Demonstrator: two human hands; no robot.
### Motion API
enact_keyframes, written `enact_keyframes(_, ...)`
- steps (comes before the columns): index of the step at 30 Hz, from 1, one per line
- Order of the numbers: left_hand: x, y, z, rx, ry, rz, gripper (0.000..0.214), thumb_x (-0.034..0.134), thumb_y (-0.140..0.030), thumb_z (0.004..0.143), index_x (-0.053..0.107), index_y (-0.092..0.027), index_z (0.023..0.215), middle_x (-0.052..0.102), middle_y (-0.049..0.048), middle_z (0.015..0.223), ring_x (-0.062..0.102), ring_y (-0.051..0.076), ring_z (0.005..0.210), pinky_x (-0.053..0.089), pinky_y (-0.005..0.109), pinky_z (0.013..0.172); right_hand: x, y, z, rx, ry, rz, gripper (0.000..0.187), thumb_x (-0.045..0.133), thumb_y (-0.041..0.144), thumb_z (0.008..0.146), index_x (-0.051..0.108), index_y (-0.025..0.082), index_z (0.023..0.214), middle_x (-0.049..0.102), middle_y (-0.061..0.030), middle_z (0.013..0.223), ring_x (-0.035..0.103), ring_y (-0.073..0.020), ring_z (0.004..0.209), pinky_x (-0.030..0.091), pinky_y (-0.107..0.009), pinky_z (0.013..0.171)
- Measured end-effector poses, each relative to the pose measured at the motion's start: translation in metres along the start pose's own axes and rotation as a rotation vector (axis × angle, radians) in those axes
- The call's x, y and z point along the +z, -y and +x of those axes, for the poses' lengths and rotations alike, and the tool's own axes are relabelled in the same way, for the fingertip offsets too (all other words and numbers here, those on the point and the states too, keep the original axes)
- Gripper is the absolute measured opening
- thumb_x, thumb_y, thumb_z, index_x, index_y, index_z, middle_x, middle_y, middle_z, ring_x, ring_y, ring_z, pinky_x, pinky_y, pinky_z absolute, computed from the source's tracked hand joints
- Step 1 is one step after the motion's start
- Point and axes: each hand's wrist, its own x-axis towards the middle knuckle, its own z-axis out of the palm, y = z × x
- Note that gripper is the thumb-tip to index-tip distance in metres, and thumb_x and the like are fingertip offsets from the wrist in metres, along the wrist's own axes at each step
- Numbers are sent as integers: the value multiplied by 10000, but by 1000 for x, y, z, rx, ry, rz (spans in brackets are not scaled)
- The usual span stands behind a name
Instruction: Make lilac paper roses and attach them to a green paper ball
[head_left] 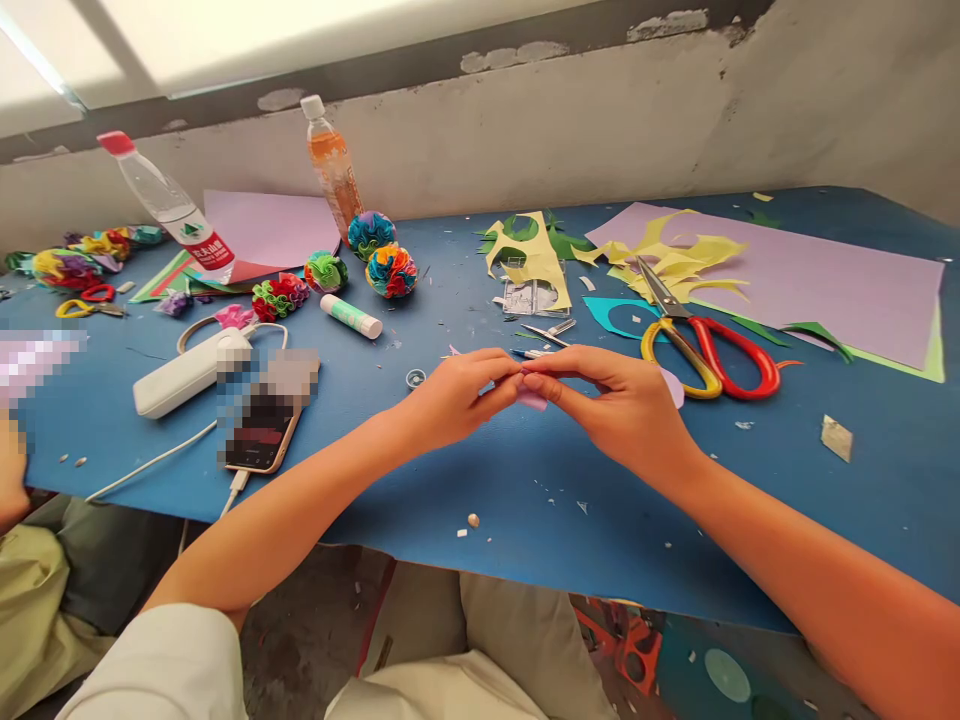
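Over the blue table, my left hand (469, 395) and my right hand (626, 405) meet at the fingertips. Both pinch a small piece of light purple paper (533, 399), mostly covered by the fingers. A purple paper disc (673, 388) shows just behind my right hand. Large scissors (686, 335) with one yellow and one red handle lie beyond that hand, blades pointing away. Past my fingertips are tweezers (546, 336) and a blue paper scrap (619, 318) with a round hole.
Yellow cut-out paper (536, 250) and purple sheets (840, 280) lie at the back. Leftward are a glue stick (351, 316), ruffled paper balls (391, 271), a drink bottle (334, 165), a water bottle (169, 205), a white power strip (191, 372) and a phone (266, 425). Another person's arm (10, 470) is far left.
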Motion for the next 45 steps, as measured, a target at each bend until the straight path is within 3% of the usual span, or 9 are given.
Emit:
enact_keyframes(4, -1, -8, 2, -184, 26, -54, 262, 473, -313, 892, 684, -157, 879, 630, 39, 828, 564, 101, 739, 505, 168, 561, 1, 1, 0, -40, -8, -37, 79, 655, 285, 801, 691, 221, 774, 677, 9, 736, 613, -127, 690, 504, -246, 656)
enact_keyframes(7, -2, -16, 5, -434, 61, -258, 234, 545, -329, 845, 677, -148, 913, 647, 33, 781, 595, 109, 704, 498, 164, 501, 1, 1, 0, -25, -23, -34, 88, 628, 284, 819, 672, 222, 774, 661, 10, 708, 599, -128, 674, 483, -249, 616)
enact_keyframes(10, -1, -19, 6, -549, 50, -459, 243, 567, -325, 830, 697, -144, 925, 657, 33, 757, 623, 111, 710, 509, 162, 505, -1, 0, 1, -39, -23, -22, 86, 635, 288, 813, 677, 224, 776, 664, 4, 725, 598, -131, 681, 473, -253, 604)
enact_keyframes(19, 7, -17, 1, -549, -39, -435, 205, 567, -252, 800, 735, -154, 863, 626, 5, 671, 576, 79, 655, 492, 134, 532, -9, -3, 8, -95, 104, -85, 41, 680, 271, 787, 701, 243, 767, 657, 17, 677, 590, -109, 629, 468, -233, 574)
enact_keyframes(27, 22, -17, -5, -349, -164, -353, 260, 513, -262, 836, 726, -128, 771, 654, 34, 693, 575, 92, 633, 512, 167, 574, -11, -3, 11, -153, 62, -59, 41, 710, 283, 762, 717, 276, 802, 677, 15, 732, 609, -111, 618, 495, -224, 542)
enact_keyframes(32, 30, -27, -3, -376, -262, -570, 260, 553, -296, 826, 740, -116, 809, 675, 62, 736, 620, 116, 674, 512, 170, 540, -20, 3, 14, -116, 85, 28, 103, 711, 373, 757, 725, 277, 791, 685, -7, 707, 623, -136, 626, 509, -239, 540)
enact_keyframes(37, 15, -25, 3, -553, 0, -956, 364, 728, -445, 680, 744, -102, 800, 637, 32, 640, 595, 104, 591, 504, 183, 457, -32, -4, 22, 42, 268, 93, 278, 633, 508, 791, 737, 253, 830, 696, -41, 725, 634, -136, 621, 518, -218, 518)
enact_keyframes(41, 1, -19, 6, -600, 290, -1066, 377, 781, -467, 617, 730, -108, 720, 649, 24, 622, 590, 93, 548, 526, 208, 468, -32, -8, 25, -66, 483, 251, 212, 642, 445, 803, 744, 261, 828, 701, -48, 771, 661, -139, 681, 538, -220, 551)
enact_keyframes(45, -3, -21, 6, -608, 265, -984, 278, 765, -391, 657, 725, -120, 703, 650, 13, 616, 579, 86, 541, 508, 198, 460, -28, -2, 23, 87, 373, 275, 222, 689, 454, 755, 735, 243, 806, 710, -40, 744, 663, -142, 669, 544, -228, 570)
